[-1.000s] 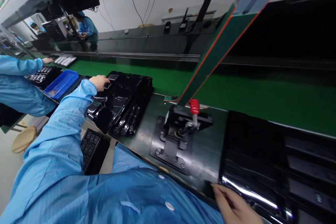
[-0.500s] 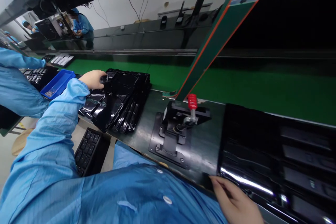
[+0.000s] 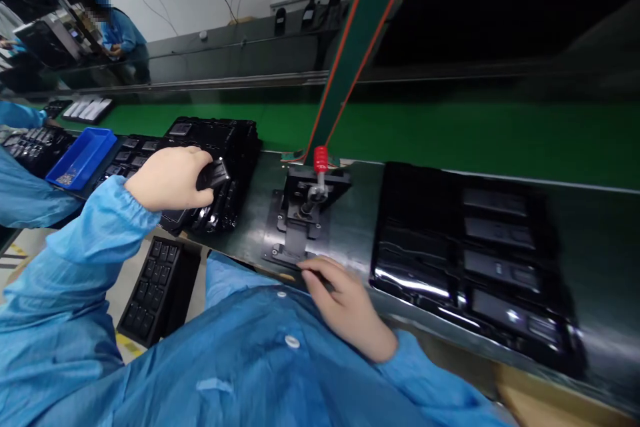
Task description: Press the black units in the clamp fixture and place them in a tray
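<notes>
My left hand (image 3: 173, 177) grips a small black block-shaped part (image 3: 216, 175) with a shiny face, over a stack of black plastic trays (image 3: 235, 147). Its exact kind I cannot tell. My right hand (image 3: 345, 303) is at the front edge of the bench, fingers loosely stretched and thumb apart, with nothing seen in it. Just beyond its fingertips sits a black clamp fixture (image 3: 296, 237) with a red-handled lever (image 3: 321, 160) standing upright.
On the right lies a black tray (image 3: 420, 247) holding several flat black parts (image 3: 500, 233). A blue bin (image 3: 83, 157) with small pieces stands left. Below the bench is a black crate (image 3: 153, 287). A green post (image 3: 350, 60) rises behind the fixture. A co-worker's sleeve (image 3: 25, 173) shows far left.
My left hand has lifted from the tray stack and come nearer with the black part. My right hand has moved left to the front of the fixture. The view has shifted right.
</notes>
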`<state>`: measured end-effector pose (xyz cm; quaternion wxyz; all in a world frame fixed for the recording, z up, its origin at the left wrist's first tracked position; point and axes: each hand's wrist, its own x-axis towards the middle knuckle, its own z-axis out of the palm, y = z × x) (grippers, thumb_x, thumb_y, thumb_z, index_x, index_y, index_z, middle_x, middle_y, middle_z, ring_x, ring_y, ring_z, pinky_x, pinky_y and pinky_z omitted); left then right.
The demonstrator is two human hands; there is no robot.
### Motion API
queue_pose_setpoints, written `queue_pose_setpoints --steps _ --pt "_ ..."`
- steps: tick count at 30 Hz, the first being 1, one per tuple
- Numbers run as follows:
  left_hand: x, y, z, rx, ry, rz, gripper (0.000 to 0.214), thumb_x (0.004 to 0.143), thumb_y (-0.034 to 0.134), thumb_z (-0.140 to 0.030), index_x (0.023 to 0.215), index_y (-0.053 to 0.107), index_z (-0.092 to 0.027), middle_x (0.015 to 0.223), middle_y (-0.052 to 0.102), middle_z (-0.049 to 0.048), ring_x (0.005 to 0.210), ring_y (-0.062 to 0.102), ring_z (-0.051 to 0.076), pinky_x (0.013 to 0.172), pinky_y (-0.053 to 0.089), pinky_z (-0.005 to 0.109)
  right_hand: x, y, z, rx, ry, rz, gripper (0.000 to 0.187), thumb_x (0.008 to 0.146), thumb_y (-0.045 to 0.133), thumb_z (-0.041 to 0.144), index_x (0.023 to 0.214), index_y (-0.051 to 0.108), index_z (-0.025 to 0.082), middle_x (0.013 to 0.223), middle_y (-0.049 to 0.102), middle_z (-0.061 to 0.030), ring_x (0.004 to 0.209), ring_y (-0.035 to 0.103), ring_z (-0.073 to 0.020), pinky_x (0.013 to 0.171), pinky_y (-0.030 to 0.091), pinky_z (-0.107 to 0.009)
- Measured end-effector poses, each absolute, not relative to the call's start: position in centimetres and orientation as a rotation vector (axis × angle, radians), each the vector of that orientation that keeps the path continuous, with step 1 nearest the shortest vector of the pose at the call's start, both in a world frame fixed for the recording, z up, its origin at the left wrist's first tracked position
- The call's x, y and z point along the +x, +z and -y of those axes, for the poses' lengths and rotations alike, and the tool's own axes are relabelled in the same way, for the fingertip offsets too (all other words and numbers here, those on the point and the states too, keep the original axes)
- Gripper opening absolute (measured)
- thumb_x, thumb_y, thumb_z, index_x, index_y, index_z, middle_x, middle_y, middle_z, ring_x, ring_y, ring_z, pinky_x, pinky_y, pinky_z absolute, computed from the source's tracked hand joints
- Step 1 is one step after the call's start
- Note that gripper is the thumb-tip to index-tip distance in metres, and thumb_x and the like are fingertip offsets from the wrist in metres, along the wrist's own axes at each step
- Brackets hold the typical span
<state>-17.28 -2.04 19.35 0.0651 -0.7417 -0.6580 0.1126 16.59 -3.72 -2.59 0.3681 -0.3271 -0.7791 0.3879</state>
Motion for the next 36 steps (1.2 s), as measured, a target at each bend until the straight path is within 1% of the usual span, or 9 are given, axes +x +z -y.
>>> queue_pose_setpoints --steps 2,7,10,12,15,17,25,31,36 --pt "-14.5 18.6 3.1 -2.269 0.328 1.97 0.051 0.086 0.062 -0.048 0.126 0.07 -0.016 0.118 0.076 0.0115 0.109 0.074 0.033 0.097 0.058 0.043 14.7 -0.8 4.4 -0.686 1.048 1.988 0.018 0.105 0.059 0.022 0.118 0.072 0.024 0.1 0.075 -0.0058 0.082 0.073 -0.0176 0.073 0.063 -0.03" --pt "-8.7 15.6 6.0 -2.283 0.321 2.013 0.043 0.091 0.061 -0.047 0.119 0.07 -0.014 0.109 0.075 0.0124 0.101 0.075 0.032 0.087 0.058 0.041 12.6 0.3 5.9 -0.467 1.089 1.971 0.046 0.103 0.057 0.017 0.148 0.055 0.026 0.13 0.068 -0.0119 0.073 0.067 -0.0123 0.075 0.065 -0.033" --pt "-6.5 13.3 7.3 -2.251 0.292 2.075 0.04 0.091 0.062 -0.044 0.115 0.071 -0.014 0.103 0.074 0.0124 0.097 0.075 0.032 0.082 0.058 0.041 12.8 -0.4 6.5 -0.477 1.101 1.996 0.056 0.102 0.057 0.018 0.157 0.047 0.027 0.143 0.062 -0.0148 0.078 0.069 -0.0134 0.081 0.068 -0.037" --pt "-5.5 11.7 7.7 -2.235 0.243 2.117 0.039 0.09 0.063 -0.043 0.115 0.071 -0.014 0.103 0.075 0.0129 0.096 0.075 0.034 0.08 0.058 0.042 13.1 -1.0 6.7 -0.516 1.09 2.032 0.061 0.102 0.058 0.019 0.16 0.043 0.026 0.148 0.06 -0.0168 0.091 0.073 -0.0182 0.09 0.069 -0.042" --pt "-4.6 9.3 7.9 -2.242 0.154 2.184 0.04 0.09 0.063 -0.042 0.117 0.071 -0.013 0.105 0.076 0.0137 0.096 0.075 0.034 0.079 0.059 0.044 13.8 -1.9 6.9 -0.621 1.057 2.096 0.063 0.101 0.059 0.021 0.162 0.043 0.022 0.151 0.057 -0.0196 0.119 0.071 -0.0279 0.104 0.065 -0.051" --pt "-4.2 7.5 7.8 -2.263 0.092 2.244 0.041 0.091 0.064 -0.041 0.12 0.07 -0.013 0.107 0.076 0.014 0.096 0.076 0.034 0.08 0.06 0.043 14.2 -2.6 6.8 -0.704 1.063 2.122 0.062 0.101 0.059 0.022 0.161 0.044 0.021 0.152 0.057 -0.0204 0.128 0.068 -0.0309 0.107 0.064 -0.053" --pt "-4.3 0.9 6.5 -2.548 -0.236 2.351 0.058 0.091 0.073 -0.039 0.141 0.061 -0.012 0.122 0.074 0.0171 0.115 0.073 0.034 0.102 0.059 0.045 15.4 -4.9 4.6 -1.002 1.065 2.243 0.058 0.098 0.059 0.023 0.155 0.053 0.013 0.146 0.061 -0.0213 0.129 0.067 -0.0335 0.11 0.061 -0.054" --pt "-4.1 -2.1 5.3 -2.685 -0.333 2.381 0.06 0.089 0.074 -0.034 0.142 0.06 -0.012 0.118 0.072 0.0156 0.105 0.072 0.031 0.097 0.061 0.043 16.1 -5.4 1.9 -1.143 0.981 2.392 0.057 0.097 0.058 0.02 0.154 0.056 0.012 0.144 0.065 -0.0203 0.129 0.067 -0.0319 0.114 0.058 -0.05" --pt "-4.0 -3.5 4.8 -2.607 -0.29 2.414 0.062 0.094 0.072 -0.036 0.149 0.057 -0.01 0.131 0.072 0.018 0.119 0.07 0.032 0.107 0.056 0.045 16.3 -5.4 0.6 -1.192 0.948 2.479 0.056 0.1 0.057 0.02 0.155 0.055 0.011 0.147 0.064 -0.0184 0.128 0.068 -0.0299 0.115 0.057 -0.045"
